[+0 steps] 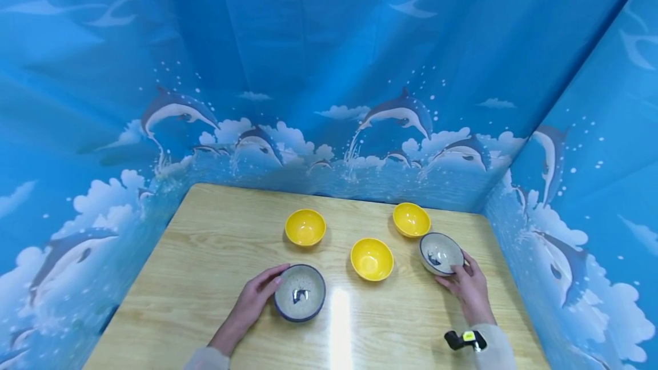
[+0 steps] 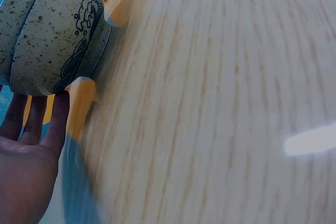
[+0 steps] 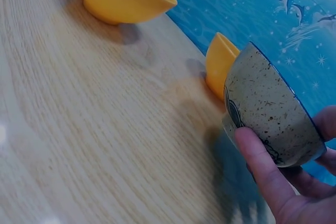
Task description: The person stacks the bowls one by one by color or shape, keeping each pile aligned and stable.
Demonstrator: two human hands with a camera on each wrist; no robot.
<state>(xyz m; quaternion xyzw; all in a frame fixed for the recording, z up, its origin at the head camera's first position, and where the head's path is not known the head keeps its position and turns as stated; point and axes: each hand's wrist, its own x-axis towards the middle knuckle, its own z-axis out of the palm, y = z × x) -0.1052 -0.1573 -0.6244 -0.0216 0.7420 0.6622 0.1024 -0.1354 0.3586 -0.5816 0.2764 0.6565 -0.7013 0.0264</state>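
Note:
At the front, a grey speckled bowl (image 1: 300, 293) with a dark blue rim is gripped at its left side by my left hand (image 1: 257, 294), thumb at the rim. The left wrist view shows fingertips against the speckled outer wall (image 2: 58, 40). More speckled surface lies beyond a dark line there; whether a second bowl is nested, I cannot tell. My right hand (image 1: 469, 287) holds another grey speckled bowl (image 1: 441, 253) by its near right side. In the right wrist view this bowl (image 3: 268, 108) appears raised off the table, one finger under its outer wall.
Three yellow bowls stand on the wooden table (image 1: 216, 244): one at the back left (image 1: 305, 227), one in the middle (image 1: 372, 259), one at the back right (image 1: 411, 220), close beside the right-hand bowl. Blue dolphin curtains (image 1: 308, 73) surround the table's back and sides.

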